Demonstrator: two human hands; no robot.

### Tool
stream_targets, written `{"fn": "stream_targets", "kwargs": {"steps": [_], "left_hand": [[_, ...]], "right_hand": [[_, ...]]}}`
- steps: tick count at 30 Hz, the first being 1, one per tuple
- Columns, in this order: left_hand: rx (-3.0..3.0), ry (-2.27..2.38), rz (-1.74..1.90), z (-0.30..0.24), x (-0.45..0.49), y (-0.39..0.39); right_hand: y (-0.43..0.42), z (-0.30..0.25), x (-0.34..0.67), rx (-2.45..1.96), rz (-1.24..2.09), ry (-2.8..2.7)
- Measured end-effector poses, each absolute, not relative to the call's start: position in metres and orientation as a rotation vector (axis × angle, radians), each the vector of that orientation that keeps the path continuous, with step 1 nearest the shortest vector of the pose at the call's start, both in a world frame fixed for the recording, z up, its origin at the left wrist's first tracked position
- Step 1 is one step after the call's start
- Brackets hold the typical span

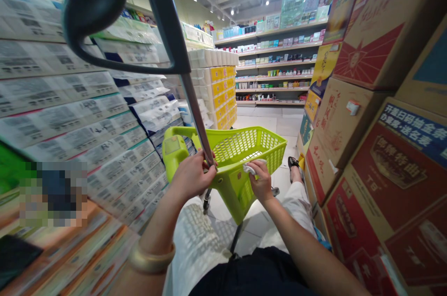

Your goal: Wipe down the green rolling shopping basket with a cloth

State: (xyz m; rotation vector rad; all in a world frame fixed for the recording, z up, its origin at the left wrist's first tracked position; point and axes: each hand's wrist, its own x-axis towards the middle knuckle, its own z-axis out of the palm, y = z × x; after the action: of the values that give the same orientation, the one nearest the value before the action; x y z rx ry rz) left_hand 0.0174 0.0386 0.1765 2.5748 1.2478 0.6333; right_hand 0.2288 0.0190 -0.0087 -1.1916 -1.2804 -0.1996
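Note:
A lime green shopping cart basket (240, 184) with perforated sides stands tilted in front of me, between my legs. My left hand (195, 172) is closed around the lower end of the cart's metal pole (197, 114), where it meets the basket. This pole rises to a dark grey loop handle (174, 30) at the upper left. A crumpled white cloth (249, 168) is pinched in my right hand (260, 179), pressed against the basket's near upper rim. Part of the cloth is hidden behind the fingers.
Tall stacks of wrapped white packs (77, 100) line the left side. Cardboard cartons (352, 124) are piled close on the right. Ahead, the tiled floor (270, 124) leads to shelves (275, 47) of small products. Yellow-and-white packs (221, 93) stand beyond the basket.

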Motion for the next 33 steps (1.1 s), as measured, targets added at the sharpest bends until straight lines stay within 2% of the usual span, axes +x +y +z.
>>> {"fn": "stream_targets", "kwargs": {"steps": [5,10,14,18,22,28,33], "left_hand": [[2.562,1.230,0.628,0.177,0.017,0.040],[2.560,1.253,0.642,0.177,0.013,0.041],[2.560,1.212,0.654,0.178,0.008,0.043],[2.564,1.168,0.659,0.180,0.002,0.044],[2.570,1.173,0.676,0.182,-0.002,0.045],[2.566,1.142,0.677,0.183,-0.007,0.047],[2.525,1.047,0.725,0.183,-0.015,0.052]], "right_hand": [[0.021,-0.011,0.219,-1.255,-0.181,-1.155],[0.010,0.002,0.185,-1.167,-0.161,-1.361],[0.013,-0.004,0.210,-1.137,-0.184,-1.447],[0.022,-0.020,0.242,-1.229,-0.217,-1.271],[0.022,-0.022,0.229,-1.275,-0.215,-1.180],[0.011,-0.006,0.181,-1.162,-0.193,-1.412],[0.011,-0.014,0.216,-1.152,-0.252,-1.523]]}}
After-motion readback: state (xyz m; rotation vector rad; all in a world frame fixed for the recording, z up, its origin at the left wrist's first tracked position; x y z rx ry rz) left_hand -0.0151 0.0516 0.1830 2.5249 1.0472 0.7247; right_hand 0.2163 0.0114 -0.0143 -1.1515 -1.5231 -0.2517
